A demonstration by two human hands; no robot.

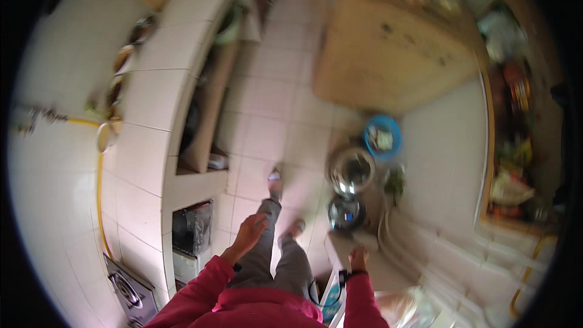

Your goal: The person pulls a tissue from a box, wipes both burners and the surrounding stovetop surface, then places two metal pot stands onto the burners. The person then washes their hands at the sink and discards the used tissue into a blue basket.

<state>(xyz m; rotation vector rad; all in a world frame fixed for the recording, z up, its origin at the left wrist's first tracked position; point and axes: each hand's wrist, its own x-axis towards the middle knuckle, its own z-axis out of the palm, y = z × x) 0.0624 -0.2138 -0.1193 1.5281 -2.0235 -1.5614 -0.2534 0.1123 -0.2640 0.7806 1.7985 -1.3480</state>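
Note:
My left hand (249, 233) hangs in front of my left thigh, the fingers loosely bent and holding nothing. My right hand (359, 256) is curled in above a pale cabinet top (387, 266), apparently with nothing in it; blur hides the fingers. Beyond it on the floor stands a round clear vessel (339, 214) with a blue spot. Next to that vessel sits a wide shiny metal basin (334, 171). Farther along is a blue plastic bucket (397, 139) with pale and dark scraps inside. Green leaves (394, 184) lie by the wall.
A white-tiled counter (148, 100) with open shelves runs along my left; a gas hob (130, 288) and a yellow hose (99, 191) are there. Ahead right stands a wooden cabinet (396, 50). White pipes (455, 243) follow the right wall. Packages (510, 187) fill a wood-edged ledge. Tiled floor (264, 127) stretches ahead.

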